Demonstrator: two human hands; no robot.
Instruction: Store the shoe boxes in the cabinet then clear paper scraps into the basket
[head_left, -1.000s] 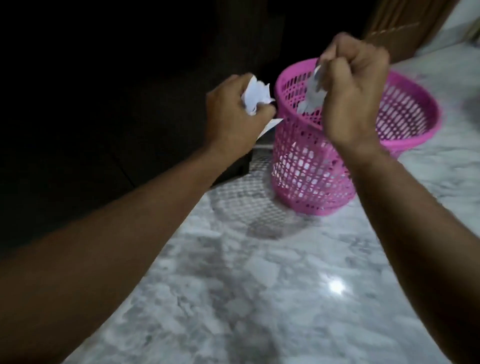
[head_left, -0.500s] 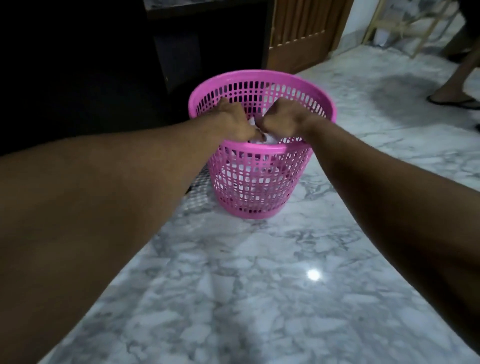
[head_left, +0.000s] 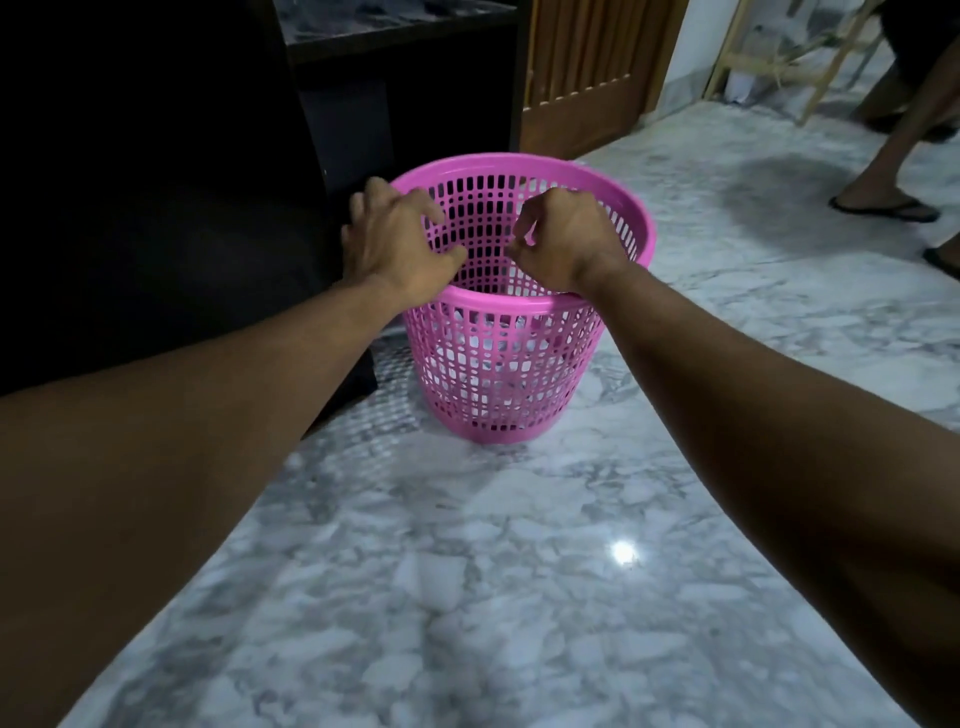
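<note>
Basket (head_left: 498, 364), pink, full of little holes, upright on gray and white marble floor (head_left: 467, 597). Wide pink rim at the top, narrower at the bottom. White paper scraps (head_left: 493, 348) down inside, seen through the holes in the near wall. Hard to tell how many.

Left hand (head_left: 400, 244) over the left side of the rim. Fingers spread apart and bent a little, palm down, nothing in them. Touching the rim or just above it, cannot tell.

Right hand (head_left: 563, 241) over the near right part of the opening. Fingers curled in loosely, thumb near the first finger, no paper showing between them. Wrist right above the near rim. Small gap between the two hands, basket opening showing through it.

Both bare arms long across the picture, from the bottom corners up to the basket.

Dark cabinet (head_left: 156, 208) on the left, just beside the basket, very dark inside. Shelf opening higher up, with a gray surface on top. No telling what sits in the dark part.

Brown wooden door (head_left: 587, 73) behind the basket. Pale wooden frame (head_left: 810, 57) far back on the right. Another person's leg and foot in a black sandal (head_left: 888, 208) at the right edge, well apart from the basket. Bright spot of light on the floor near the bottom.
</note>
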